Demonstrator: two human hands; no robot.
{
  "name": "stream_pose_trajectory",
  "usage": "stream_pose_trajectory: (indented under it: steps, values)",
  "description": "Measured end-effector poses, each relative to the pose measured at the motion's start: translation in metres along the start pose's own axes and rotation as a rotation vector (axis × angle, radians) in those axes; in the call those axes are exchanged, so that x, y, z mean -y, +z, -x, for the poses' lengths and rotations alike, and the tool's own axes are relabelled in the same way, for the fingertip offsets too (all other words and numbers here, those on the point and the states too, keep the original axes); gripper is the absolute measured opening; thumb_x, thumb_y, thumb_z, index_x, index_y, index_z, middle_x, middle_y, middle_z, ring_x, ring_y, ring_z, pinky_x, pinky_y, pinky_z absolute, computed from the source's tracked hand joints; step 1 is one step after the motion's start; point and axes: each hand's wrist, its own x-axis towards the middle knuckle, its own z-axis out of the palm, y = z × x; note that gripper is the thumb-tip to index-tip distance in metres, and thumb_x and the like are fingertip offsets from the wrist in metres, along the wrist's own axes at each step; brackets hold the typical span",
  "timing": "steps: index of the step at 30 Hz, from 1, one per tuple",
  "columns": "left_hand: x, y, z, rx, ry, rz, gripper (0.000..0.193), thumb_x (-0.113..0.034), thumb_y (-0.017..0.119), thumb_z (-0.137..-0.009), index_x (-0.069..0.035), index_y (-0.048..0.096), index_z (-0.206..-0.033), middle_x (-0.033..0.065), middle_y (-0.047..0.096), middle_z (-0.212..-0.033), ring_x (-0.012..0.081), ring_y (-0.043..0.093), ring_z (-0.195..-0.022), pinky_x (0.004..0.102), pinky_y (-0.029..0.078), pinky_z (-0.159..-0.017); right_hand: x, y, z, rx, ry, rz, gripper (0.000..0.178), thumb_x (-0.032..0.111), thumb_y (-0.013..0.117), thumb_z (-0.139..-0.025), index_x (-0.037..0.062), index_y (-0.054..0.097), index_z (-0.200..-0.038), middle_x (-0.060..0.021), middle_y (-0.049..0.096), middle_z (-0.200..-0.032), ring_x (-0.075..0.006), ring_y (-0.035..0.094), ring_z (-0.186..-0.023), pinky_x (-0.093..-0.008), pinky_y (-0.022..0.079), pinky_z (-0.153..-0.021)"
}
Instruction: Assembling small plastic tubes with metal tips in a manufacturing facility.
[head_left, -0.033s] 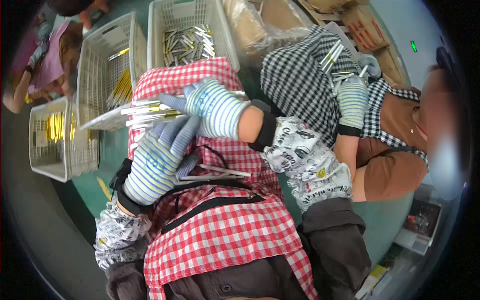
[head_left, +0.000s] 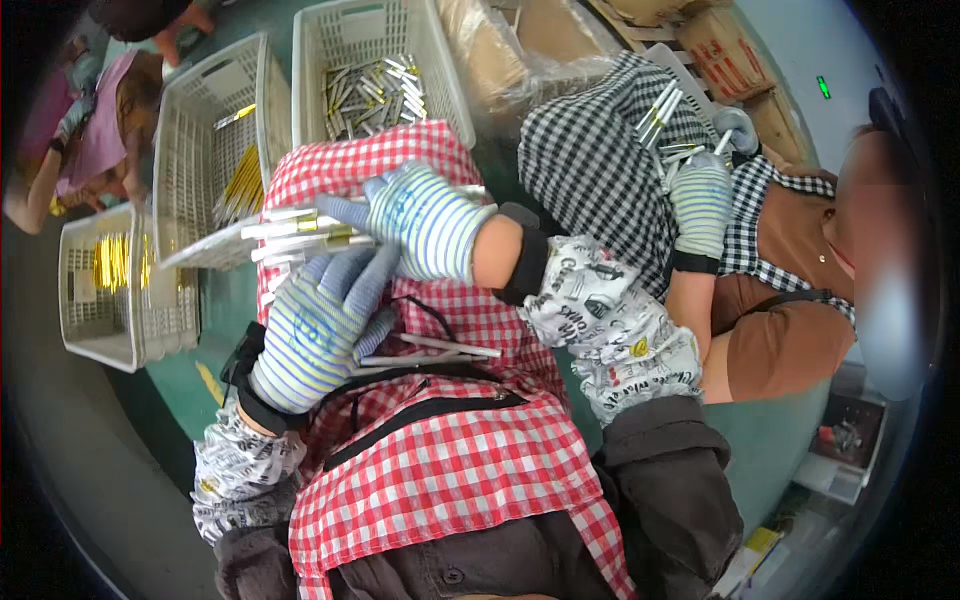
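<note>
Both my hands wear striped knit gloves and rest over my red-and-white checked apron (head_left: 450, 440). A bundle of slim white tubes (head_left: 285, 245) with gold bands lies across the apron at my fingers. My right hand (head_left: 425, 222) is closed over the upper tubes, its index finger stretched along them; a tube end shows past its far side, and its thumb is hidden. Just below, my left hand (head_left: 315, 335) has its fingers stretched out against the bundle, thumb apart. A few loose white tubes (head_left: 450, 347) lie on my lap beside the left thumb.
Ahead stands a white basket (head_left: 455, 75) with many tubes; left of it another basket (head_left: 268, 85) holds gold sticks. More stacked baskets (head_left: 135, 340) are at the left. A co-worker's gloved hand (head_left: 702, 205) holds tubes at the right. Cardboard boxes (head_left: 725, 60) stand behind.
My left fingertips have shifted slightly lower, away from the right hand. The right hand stays over the tubes, almost unmoved.
</note>
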Motion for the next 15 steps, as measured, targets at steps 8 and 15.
stream_pose_trajectory:
  steps: [8,15]
  values:
    - [0.032,-0.002,-0.015,0.104,-0.072,-0.132,0.105,-0.044,0.081,-0.062,-0.008,0.036,-0.150,0.0194,0.041,-0.147,0.0382,0.040,-0.135,0.0515,0.030,-0.114,0.017,0.019,0.028,-0.220,0.054,0.424,0.035,0.023,0.046,-0.095,0.0117,0.059,-0.126,-0.0091,0.065,-0.113,-0.0233,0.063,-0.102,-0.0406,0.044,-0.089]
    - [0.038,0.012,-0.025,0.214,-0.066,-0.125,0.114,-0.039,0.085,-0.056,-0.003,0.032,-0.149,0.0190,0.044,-0.143,0.0379,0.042,-0.131,0.0514,0.029,-0.114,0.044,0.021,0.066,-0.667,0.135,0.026,0.040,0.032,0.062,-0.082,0.0056,0.061,-0.113,-0.0136,0.062,-0.115,-0.0320,0.058,-0.110,-0.0485,0.043,-0.098]
